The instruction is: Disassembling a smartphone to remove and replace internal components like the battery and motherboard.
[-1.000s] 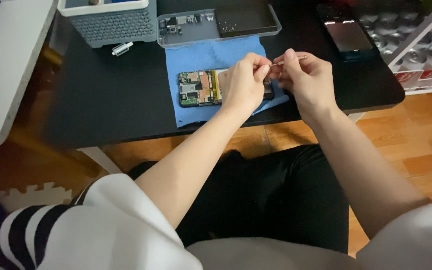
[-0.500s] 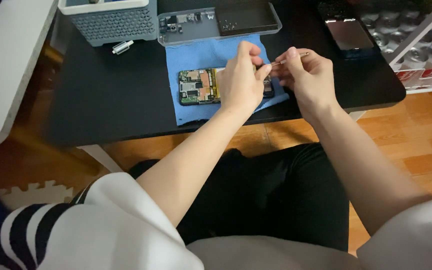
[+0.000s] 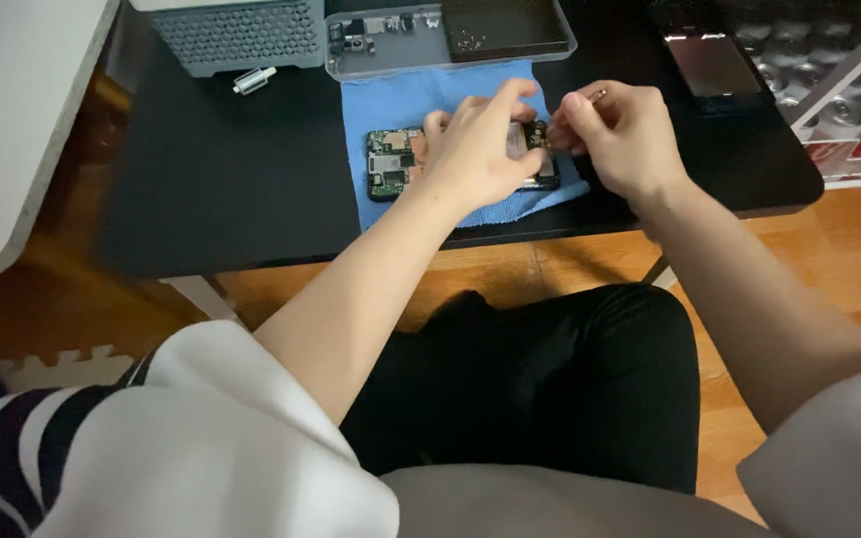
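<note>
Two hands are kept over the opened phone (image 3: pixel 391 164) on the blue cloth (image 3: pixel 406 100). Since a moment ago, the left hand (image 3: pixel 475 149) is lowered flat onto it, fingers spread; a thin tool (image 3: pixel 598 96) is pinched in the right hand (image 3: pixel 620 134).

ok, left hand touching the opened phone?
Touching. Head view: left hand lies flat on the opened phone, fingers spread over its middle, no gap visible, on the blue cloth.
</note>
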